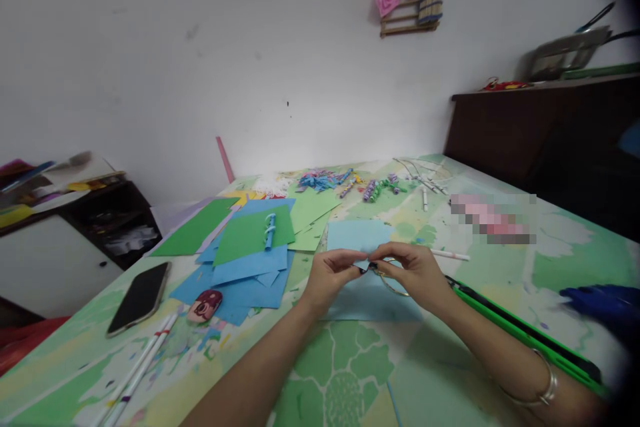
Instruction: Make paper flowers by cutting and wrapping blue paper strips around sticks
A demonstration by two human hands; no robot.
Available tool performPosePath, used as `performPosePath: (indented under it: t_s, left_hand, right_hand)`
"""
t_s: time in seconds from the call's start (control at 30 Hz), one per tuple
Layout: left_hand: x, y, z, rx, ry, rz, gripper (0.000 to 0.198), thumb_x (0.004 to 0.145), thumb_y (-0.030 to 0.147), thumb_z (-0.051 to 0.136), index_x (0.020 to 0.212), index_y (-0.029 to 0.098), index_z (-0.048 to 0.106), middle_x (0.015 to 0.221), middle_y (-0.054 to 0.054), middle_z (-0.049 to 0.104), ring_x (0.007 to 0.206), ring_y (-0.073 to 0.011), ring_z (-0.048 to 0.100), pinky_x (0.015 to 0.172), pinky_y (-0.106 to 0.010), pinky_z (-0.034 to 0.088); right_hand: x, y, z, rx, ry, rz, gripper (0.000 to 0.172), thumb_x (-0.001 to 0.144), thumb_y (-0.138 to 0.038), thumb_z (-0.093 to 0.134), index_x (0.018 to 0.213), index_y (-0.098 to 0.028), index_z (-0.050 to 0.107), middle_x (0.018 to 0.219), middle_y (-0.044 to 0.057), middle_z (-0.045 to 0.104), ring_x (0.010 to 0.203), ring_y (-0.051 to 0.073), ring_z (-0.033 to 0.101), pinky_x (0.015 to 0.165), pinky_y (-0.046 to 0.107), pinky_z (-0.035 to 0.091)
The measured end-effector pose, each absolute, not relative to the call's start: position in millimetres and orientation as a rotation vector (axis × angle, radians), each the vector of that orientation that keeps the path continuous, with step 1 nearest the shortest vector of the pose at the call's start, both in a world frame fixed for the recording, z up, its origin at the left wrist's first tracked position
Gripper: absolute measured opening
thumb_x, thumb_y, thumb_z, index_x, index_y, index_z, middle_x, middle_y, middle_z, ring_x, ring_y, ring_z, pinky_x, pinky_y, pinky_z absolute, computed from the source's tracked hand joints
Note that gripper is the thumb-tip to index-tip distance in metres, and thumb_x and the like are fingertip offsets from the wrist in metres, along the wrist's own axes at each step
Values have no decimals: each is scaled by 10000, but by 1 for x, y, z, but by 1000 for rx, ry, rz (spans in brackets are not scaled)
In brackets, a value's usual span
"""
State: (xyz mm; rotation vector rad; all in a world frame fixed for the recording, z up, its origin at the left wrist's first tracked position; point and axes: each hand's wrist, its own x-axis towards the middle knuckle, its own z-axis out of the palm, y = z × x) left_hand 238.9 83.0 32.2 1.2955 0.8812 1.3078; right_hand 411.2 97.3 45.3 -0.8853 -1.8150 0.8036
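Note:
My left hand [334,273] and my right hand [411,272] meet over light blue paper [357,233], with thumbs and fingertips pinched close together. From under my right hand shows a thin gold-coloured loop [397,290]; whether it is a ring or part of a tool I cannot tell. Whatever sits between my left fingertips is too small and covered to name. A blue rolled paper tube [269,233] with curled strips lies to the left on a green sheet [240,235]. Blue sheets [265,293] are piled beneath it.
To the left are a phone [140,297], a dark red case [205,305] and white pens [143,367]. A green-and-black long tool [525,333] lies by my right forearm. Curled paper pieces [320,179] sit at the back. A dark cabinet [500,127] stands at right.

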Motion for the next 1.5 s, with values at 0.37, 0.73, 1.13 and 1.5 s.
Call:
performPosePath:
  t_s: [0.37,0.73,1.13,1.5]
  left_hand:
    - [238,87,29,1301,862,1401,118,570,181,745,660,143,678,650,-13,642,630,-106,564,622,-212,441]
    - [242,84,30,1307,869,1402,143,592,223,730,645,127,639,623,-8,602,616,-103,534,613,-222,419]
    - [246,82,32,1265,828,1496,247,609,210,723,740,141,526,683,4,591,632,-105,566,615,-227,446]
    - [244,82,33,1266,894,1420,209,582,220,738,704,116,603,691,-32,649,647,-128,597,646,-245,468]
  right_hand:
    - [410,96,45,-783,-1879,854,71,745,-234,578,781,-178,603,750,29,614,722,153,563,674,272,441]
    - [405,94,42,-803,-1660,1000,137,700,-301,640,705,-173,593,656,12,570,619,124,523,575,251,429]
    - [399,91,45,-773,-1445,1322,220,632,-317,699,702,-161,561,620,14,633,579,133,593,582,270,477]
    - [399,94,43,-804,-1427,1323,235,614,-299,714,698,-167,539,597,-8,612,540,113,570,543,249,459]
